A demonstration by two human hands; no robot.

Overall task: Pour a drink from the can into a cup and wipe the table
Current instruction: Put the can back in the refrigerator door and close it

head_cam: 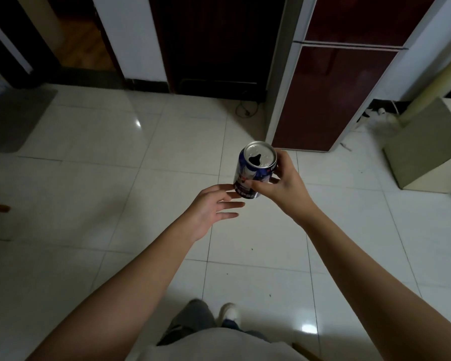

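A blue drink can [254,170] with a silver top and an open mouth hole hangs in the air above the white tiled floor. My right hand [281,182] grips it from the right side, thumb across the front of the label. Just left of and below the can, my left hand [214,207] is held with its fingers straight and spread, the fingertips close to the can's base. No cup, cloth or table is in view.
A dark red fridge [331,100] stands ahead on the right, with a beige box [427,147] further right. A grey mat [13,118] lies on the floor at the left. Dark doorways line the back wall. My feet show at the bottom.
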